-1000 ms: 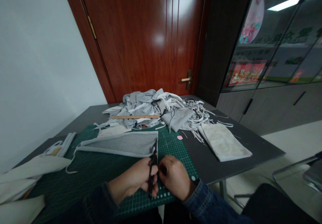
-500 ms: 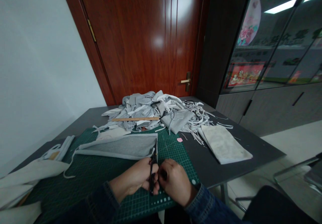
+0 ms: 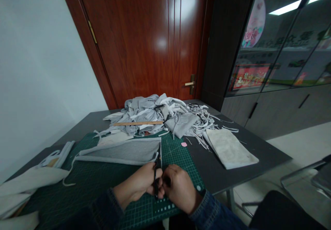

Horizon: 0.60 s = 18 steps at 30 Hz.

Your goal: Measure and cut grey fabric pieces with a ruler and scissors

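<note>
"Two questions: what does the left hand [image 3: 136, 183] grip, and where's the right hand [image 3: 179, 185]?"

"Its fingers clamp black scissors [image 3: 156, 176] at the edge of gray fabric [image 3: 121, 154], on a green mat [image 3: 178, 161]. The right's fingers curl together, just beside the blades' handles — touching them or not, I can't tell."

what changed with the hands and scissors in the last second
Very little. The right hand has shifted slightly toward the person, and the head view has drifted slightly. The black scissors stay in the left hand at the edge of the grey fabric; nothing was let go. The green cutting mat, wooden ruler and pile of scraps stayed put.
</note>
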### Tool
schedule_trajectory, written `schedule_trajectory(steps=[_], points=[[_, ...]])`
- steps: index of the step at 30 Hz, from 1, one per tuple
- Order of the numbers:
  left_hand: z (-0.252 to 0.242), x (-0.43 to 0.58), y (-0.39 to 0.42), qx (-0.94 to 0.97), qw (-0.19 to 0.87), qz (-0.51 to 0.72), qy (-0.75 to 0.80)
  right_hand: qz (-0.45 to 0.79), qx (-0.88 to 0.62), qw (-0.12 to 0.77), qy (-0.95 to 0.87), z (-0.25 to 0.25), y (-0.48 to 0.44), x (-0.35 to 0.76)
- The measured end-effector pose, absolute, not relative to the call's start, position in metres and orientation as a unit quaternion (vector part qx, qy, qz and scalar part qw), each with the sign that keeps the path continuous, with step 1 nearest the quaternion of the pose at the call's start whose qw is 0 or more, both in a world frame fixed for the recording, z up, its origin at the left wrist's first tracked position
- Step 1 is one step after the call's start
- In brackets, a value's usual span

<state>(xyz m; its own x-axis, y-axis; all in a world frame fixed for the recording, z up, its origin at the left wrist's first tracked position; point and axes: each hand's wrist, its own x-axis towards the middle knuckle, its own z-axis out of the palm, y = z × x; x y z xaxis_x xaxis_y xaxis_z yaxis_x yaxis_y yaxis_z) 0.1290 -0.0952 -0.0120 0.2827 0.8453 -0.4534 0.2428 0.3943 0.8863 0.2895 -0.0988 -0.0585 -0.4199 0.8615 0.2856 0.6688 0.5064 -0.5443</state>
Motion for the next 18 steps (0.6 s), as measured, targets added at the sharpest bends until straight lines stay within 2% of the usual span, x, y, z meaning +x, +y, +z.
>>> schedule_trajectory(steps=[12, 18], points=[[-0.01, 0.126, -0.09, 0.496, 0.624, 0.23, 0.559, 0.183, -0.464, 0.3, -0.813, -0.065, -0.095, 0.291], [-0.009, 0.121, -0.099, 0.485, 0.628, 0.236, 0.561, 0.219, -0.409, 0.313, -0.829, -0.036, -0.037, 0.308]])
